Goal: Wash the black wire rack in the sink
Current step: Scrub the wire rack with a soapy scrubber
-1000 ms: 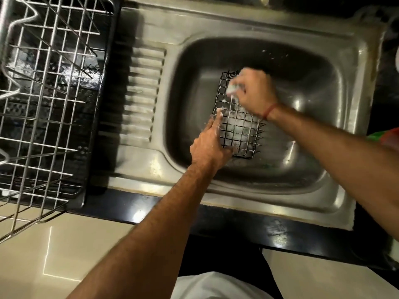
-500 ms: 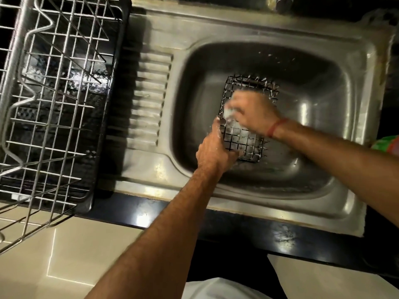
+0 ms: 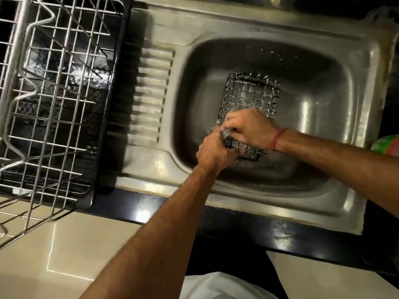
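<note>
Steel sink (image 3: 356,67): a single basin with a ribbed draining board on its left side, set into a dark table (image 3: 237,225) with a glossy front edge.
Black wire rack (image 3: 250,98): down inside the basin, a small grid with spiky wire ends round its rim, its far end free, its near end under the hands, white suds clinging to the wires.
Left hand (image 3: 213,152): fingers curled onto the rack's near left corner, pinning it in place.
Right hand (image 3: 250,128): closed round a small pale scrubber (image 3: 225,132), pressed onto the grid just beside the left hand; what sort of scrubber it is I cannot tell.
Hands together: touching or nearly so at the rack's left edge.
Red thread (image 3: 277,139): tied round the right wrist.
Dish drainer (image 3: 54,100): silver wire, sitting on a black tray to the left of the sink, well apart from the rack.
Green and red object (image 3: 388,145): at the right edge, too cut off to name.
</note>
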A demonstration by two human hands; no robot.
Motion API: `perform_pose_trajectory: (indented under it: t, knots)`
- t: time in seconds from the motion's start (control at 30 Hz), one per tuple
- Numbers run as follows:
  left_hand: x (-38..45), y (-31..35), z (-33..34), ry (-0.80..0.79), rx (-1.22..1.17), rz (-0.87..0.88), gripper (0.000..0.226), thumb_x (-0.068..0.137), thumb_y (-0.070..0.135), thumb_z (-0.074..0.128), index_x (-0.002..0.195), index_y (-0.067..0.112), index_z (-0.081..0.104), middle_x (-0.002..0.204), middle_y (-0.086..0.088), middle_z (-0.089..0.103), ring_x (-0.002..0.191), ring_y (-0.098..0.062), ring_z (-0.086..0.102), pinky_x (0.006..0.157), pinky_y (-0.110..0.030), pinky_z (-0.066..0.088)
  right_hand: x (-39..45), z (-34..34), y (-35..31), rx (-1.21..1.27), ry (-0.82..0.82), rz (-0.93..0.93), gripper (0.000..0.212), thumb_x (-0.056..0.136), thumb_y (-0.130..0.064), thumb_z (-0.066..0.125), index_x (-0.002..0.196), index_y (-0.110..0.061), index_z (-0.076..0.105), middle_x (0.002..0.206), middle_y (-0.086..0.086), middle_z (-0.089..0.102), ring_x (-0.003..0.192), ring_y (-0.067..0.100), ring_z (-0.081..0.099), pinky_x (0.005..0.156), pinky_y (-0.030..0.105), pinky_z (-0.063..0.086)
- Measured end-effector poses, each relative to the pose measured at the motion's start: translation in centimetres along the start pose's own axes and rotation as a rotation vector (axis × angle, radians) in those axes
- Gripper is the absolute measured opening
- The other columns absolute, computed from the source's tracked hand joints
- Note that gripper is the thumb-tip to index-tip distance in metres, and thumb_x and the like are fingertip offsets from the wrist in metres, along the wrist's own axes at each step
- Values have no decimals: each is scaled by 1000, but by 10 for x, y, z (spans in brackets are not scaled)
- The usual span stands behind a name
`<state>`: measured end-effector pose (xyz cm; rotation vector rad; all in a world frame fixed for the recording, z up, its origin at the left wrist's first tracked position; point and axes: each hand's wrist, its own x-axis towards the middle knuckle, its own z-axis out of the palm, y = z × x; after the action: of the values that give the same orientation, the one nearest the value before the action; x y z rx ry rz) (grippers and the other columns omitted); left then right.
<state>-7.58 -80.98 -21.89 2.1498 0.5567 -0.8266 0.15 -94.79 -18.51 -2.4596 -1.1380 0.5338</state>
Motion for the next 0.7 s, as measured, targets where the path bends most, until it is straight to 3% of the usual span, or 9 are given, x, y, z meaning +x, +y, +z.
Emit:
perform_pose_trajectory:
  t: [0.17,0.23,0.3,0.37,0.47,0.53,0.57,0.63,0.7]
  knots:
    - [2,-3,0,-57,25,-32,116,75,70,89,168,42,26,155,0,61,142,-31,58,119,-50,49,49,-26,36,-98,251,312,18,97,-29,69,110,-20,78,105,4,71,94,26,68,84,37,54]
    - [4,-3,0,-64,12,-50,119,73,69,91,169,43,24,155,-1,61,141,-30,58,119,-48,48,48,-21,29,-100,246,314,18,97,-30,68,109,-21,78,106,4,71,94,27,68,84,37,54]
    - [7,-6,-1,-76,-47,-29,111,69,56,98,162,39,40,146,2,66,135,-26,62,115,-44,52,29,-4,4,-110,147,172,15,98,-25,69,109,-19,77,103,4,70,94,24,68,82,36,55]
    - [9,-9,-6,-151,-110,-1,93,67,25,104,147,29,58,131,3,71,125,-23,68,107,-38,58,1,13,-15,-51,74,78,14,95,-19,73,109,-18,77,102,2,70,92,19,67,83,33,57]
    - [15,-10,-12,-267,-109,70,94,68,-10,95,149,8,52,115,0,71,95,-13,70,78,-18,59,-25,25,-19,52,78,158,26,88,-9,79,113,-15,77,106,1,70,96,20,67,88,38,58]
    - [16,-7,-17,-249,-122,102,94,78,-14,86,158,3,38,111,-4,69,79,-10,65,62,-16,54,-36,30,-22,56,85,169,35,81,-2,81,114,-14,77,109,1,71,100,23,67,90,41,58]
    - [17,-8,-20,-220,-142,125,75,86,-11,81,151,3,44,104,-2,69,78,-12,65,62,-15,52,-40,30,-25,31,76,148,37,79,0,81,113,-14,77,109,1,72,102,24,67,90,41,58]
    - [15,-11,-27,-190,-286,115,36,97,-7,64,119,21,58,87,2,70,74,-15,65,60,-21,51,-51,29,-34,-45,23,103,35,77,1,80,109,-13,77,108,3,72,103,25,66,87,46,60]
    - [12,-12,-35,-138,-446,63,40,95,-10,56,109,27,57,99,-13,68,77,-22,61,58,-34,51,-59,26,-38,-92,-13,89,30,79,-3,81,108,-11,78,107,5,72,103,27,66,86,47,61]
